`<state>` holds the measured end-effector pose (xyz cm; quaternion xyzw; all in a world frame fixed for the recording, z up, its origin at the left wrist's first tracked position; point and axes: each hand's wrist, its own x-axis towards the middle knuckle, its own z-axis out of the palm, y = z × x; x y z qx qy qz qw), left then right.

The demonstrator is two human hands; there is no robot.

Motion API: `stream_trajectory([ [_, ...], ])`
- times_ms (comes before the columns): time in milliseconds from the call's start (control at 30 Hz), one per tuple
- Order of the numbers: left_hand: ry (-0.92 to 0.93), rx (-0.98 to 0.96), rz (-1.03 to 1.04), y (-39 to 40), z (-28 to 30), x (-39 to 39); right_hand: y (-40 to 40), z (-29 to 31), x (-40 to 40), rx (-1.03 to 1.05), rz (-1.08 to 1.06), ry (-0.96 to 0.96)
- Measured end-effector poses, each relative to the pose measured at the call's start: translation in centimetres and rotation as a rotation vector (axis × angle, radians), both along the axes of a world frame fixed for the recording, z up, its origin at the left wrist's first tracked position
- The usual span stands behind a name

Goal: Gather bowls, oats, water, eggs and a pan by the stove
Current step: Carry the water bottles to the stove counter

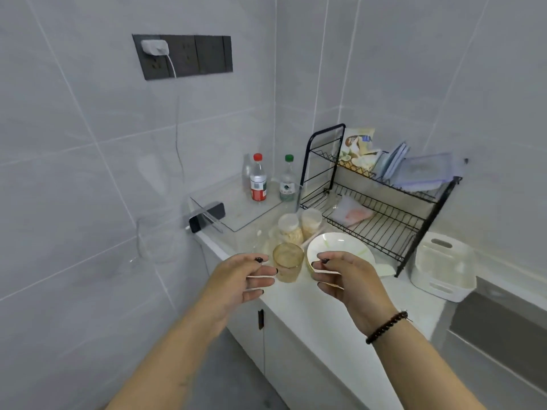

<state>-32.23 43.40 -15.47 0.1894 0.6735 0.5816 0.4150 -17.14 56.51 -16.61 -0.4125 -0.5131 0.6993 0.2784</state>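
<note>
A small amber glass bowl [288, 261] and a white bowl with green streaks [337, 247] sit side by side on the white counter [325, 315]. My left hand [239, 279] hovers just left of the glass bowl, fingers loosely spread and holding nothing. My right hand [349, 279] hangs over the near rim of the white bowl, fingers relaxed; whether it touches the rim I cannot tell. Behind the bowls stand two clear jars of pale flakes [291, 229]. Two water bottles, one red-capped [258, 179] and one green-capped [288, 180], stand on a clear tray at the back.
A black two-tier dish rack [384, 202] holds a snack bag, lids and a plastic box. A white basket [444, 264] sits to its right. A phone [207, 217] charges at the counter's left end. Tiled walls enclose the corner.
</note>
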Motion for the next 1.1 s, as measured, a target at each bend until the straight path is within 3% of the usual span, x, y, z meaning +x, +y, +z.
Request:
stream_trajectory([
  [333, -0.055, -0.003, 0.107, 10.6, -1.6, -12.2, 11.5, -0.6, -12.5, -0.031, 0.104, -0.042],
  [600, -0.108, -0.056, 0.107, 22.4, -4.5, -26.2, 17.8, -2.2, -22.1, -0.075, -0.062, -0.096],
  [767, -0.024, -0.129, 0.066, 29.4, -5.5, -32.6, 20.9, -0.9, -27.7, -0.065, -0.146, -0.092],
  [1000, 0.135, -0.039, 0.051, 37.4, -11.2, -35.2, 22.3, -1.3, -30.8, -0.088, -0.222, -0.119],
  [1100, 0.249, -0.158, 0.101, 40.0, -14.6, -35.4, 22.9, -1.7, -30.5, -0.104, -0.258, -0.139],
])
